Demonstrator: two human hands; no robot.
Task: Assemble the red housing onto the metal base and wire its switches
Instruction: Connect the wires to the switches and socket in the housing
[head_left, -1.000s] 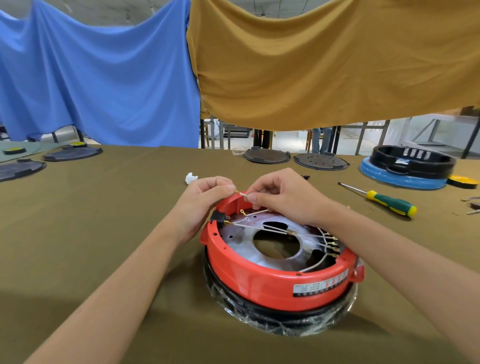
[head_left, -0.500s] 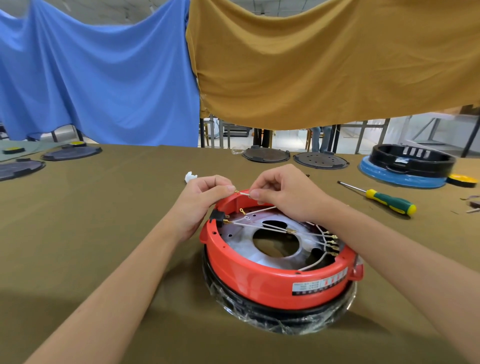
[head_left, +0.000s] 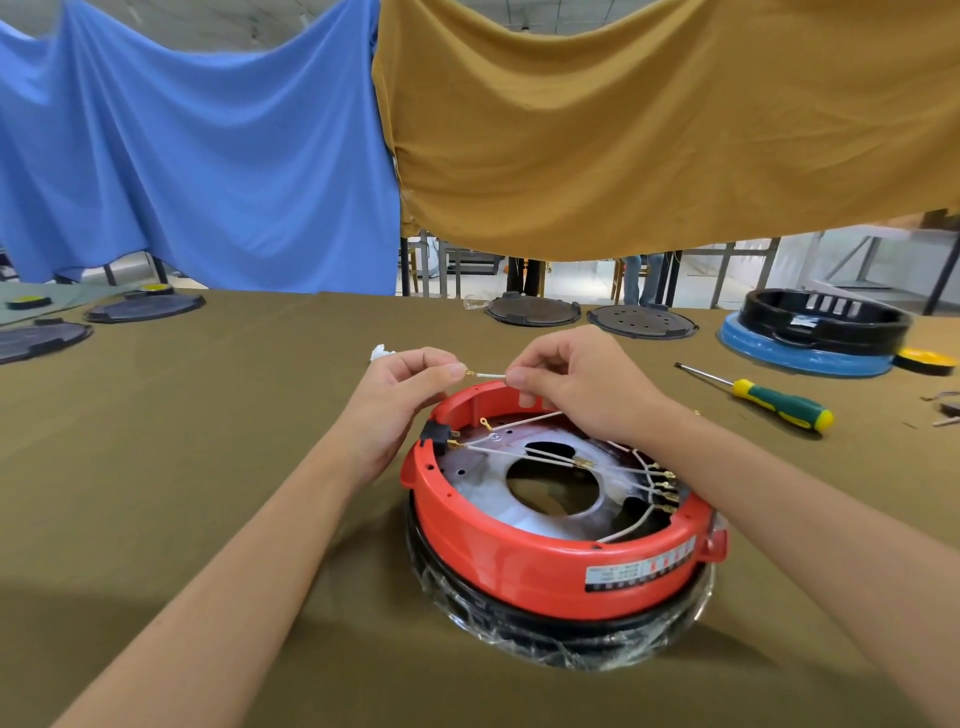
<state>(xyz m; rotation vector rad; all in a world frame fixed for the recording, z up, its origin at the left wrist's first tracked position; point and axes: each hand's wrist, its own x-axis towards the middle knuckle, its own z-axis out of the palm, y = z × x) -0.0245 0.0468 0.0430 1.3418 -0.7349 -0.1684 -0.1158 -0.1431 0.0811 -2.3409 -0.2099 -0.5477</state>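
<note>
The round red plastic housing (head_left: 550, 561) sits on the olive-brown cloth-covered table (head_left: 182, 467), toward the near edge and a little right of the middle, seated over a shiny metal base plate (head_left: 483, 512) with a large hole in its centre. Under it is a black ring wrapped in clear plastic film (head_left: 561, 639). Both hands hover over the far rim of the housing. The left hand (head_left: 400, 389) has its fingers curled, thumb and forefinger pinching the brass terminal end of a thin white wire (head_left: 491, 375). The right hand (head_left: 576, 384) is just across from it, fingers curled too, pinching the same wire a short way along, so the short stretch runs level between the two hands just above the rim. Inside the housing, more white wires (head_left: 524, 454) cross the plate from a small black switch block (head_left: 435, 434) on the left wall to a row of brass connectors (head_left: 665, 486) on the right wall.

To the right of the right hand, well apart from it, lies a green-and-yellow-handled screwdriver (head_left: 774, 402). Near the far right corner rests a black round housing on a blue base (head_left: 815, 332). Two dark round plates (head_left: 587, 314) lie along the far edge, more dark discs (head_left: 93, 322) toward the far left, and a small white scrap (head_left: 381, 352) lies just beyond the left hand.
</note>
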